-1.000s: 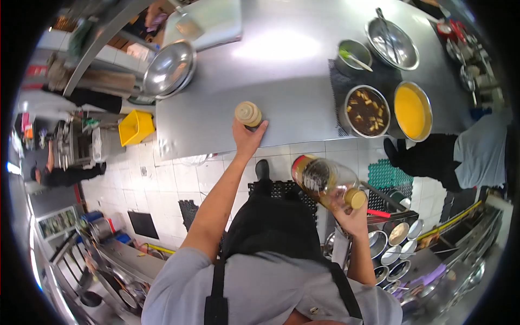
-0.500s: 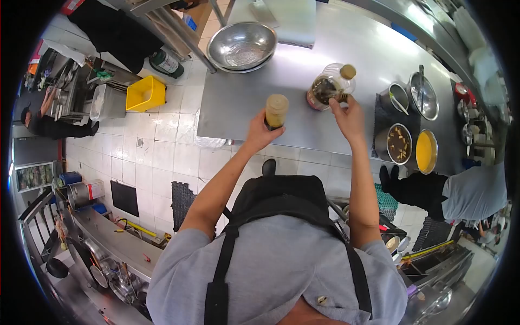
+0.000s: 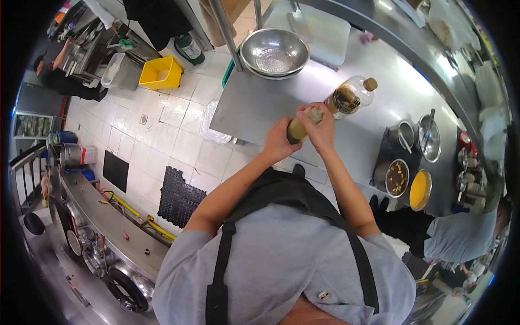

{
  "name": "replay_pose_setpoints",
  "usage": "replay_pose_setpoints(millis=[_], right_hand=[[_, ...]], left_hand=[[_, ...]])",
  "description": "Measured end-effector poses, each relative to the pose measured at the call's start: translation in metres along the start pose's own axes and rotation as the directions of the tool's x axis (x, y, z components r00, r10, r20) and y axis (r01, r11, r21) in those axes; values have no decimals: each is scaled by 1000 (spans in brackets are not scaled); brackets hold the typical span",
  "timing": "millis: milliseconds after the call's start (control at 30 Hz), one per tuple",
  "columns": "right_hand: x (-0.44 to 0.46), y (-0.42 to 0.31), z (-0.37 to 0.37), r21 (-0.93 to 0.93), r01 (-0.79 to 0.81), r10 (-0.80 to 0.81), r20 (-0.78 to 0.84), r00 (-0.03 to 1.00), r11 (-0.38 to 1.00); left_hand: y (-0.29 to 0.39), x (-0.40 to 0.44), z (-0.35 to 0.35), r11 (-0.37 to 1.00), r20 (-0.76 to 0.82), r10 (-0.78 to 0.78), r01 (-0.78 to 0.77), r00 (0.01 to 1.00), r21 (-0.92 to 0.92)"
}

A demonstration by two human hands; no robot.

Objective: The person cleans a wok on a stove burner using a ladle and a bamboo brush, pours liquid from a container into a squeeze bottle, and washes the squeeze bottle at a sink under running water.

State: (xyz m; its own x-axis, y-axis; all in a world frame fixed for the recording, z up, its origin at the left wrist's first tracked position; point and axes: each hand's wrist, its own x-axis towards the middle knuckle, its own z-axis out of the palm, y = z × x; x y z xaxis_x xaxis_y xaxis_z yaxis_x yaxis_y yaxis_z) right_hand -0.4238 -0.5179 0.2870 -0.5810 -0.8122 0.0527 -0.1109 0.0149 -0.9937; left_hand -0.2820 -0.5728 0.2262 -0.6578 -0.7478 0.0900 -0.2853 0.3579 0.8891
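Steel worktop (image 3: 252, 105) stretches before you in the head view, metal bowls (image 3: 275, 51) near its corner. Your left hand (image 3: 279, 141) is clamped around the small bottle (image 3: 296, 130), held tilted near the front edge; your right hand (image 3: 321, 129) is wrapped around its top, just beside the large bottle (image 3: 349, 97).

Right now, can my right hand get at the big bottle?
Probably yes: the big bottle is just beyond your right hand, nothing seen between. But that hand is on the small bottle, so it'd need freeing.
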Motion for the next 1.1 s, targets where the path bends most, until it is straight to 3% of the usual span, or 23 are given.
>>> replay_pose_setpoints(millis=[133, 233, 333, 433, 533, 633, 700, 833, 933, 1033, 1100], right_hand=[[24, 8, -8, -35, 66, -62, 109, 992, 997], [43, 12, -15, -68, 68, -54, 197, 979, 995], [59, 7, -24, -93, 174, -116, 444, 888, 980], [66, -9, -34, -37, 139, -86, 626, 775, 990], [68, -25, -44, -345, 414, -94, 662, 743, 843], [60, -13, -43, -640, 373, -11, 495, 869, 672], [57, -7, -35, -708, 319, 109, 487, 866, 630], [50, -13, -20, -786, 327, 233, 502, 833, 525], [41, -20, -9, -770, 430, 200, 569, 798, 471], [43, -18, -15, -652, 616, 84, 714, 695, 442], [45, -15, -13, -683, 599, 100, 690, 717, 417]], left_hand=[[0, 14, 5, 983, 61, -104, 112, 993, -146], [0, 21, 11, 971, 57, -170, 177, 984, -158], [-6, 20, 20, 944, 95, -110, 134, 989, -303], [-17, 20, 24, 882, 237, -55, 159, 970, -445], [-23, 27, 35, 928, 30, -87, 92, 996, -361], [-39, 31, 47, 997, -164, -20, 8, 986, -71], [-46, 32, 54, 994, -156, -5, -11, 988, -105], [-50, 31, 59, 961, -97, -10, -17, 995, -275], [-56, 36, 65, 926, -81, -34, 1, 996, -378], [-72, 42, 71, 862, -108, 30, -81, 994, -500], [-79, 45, 69, 855, -80, 45, -79, 996, -512]])
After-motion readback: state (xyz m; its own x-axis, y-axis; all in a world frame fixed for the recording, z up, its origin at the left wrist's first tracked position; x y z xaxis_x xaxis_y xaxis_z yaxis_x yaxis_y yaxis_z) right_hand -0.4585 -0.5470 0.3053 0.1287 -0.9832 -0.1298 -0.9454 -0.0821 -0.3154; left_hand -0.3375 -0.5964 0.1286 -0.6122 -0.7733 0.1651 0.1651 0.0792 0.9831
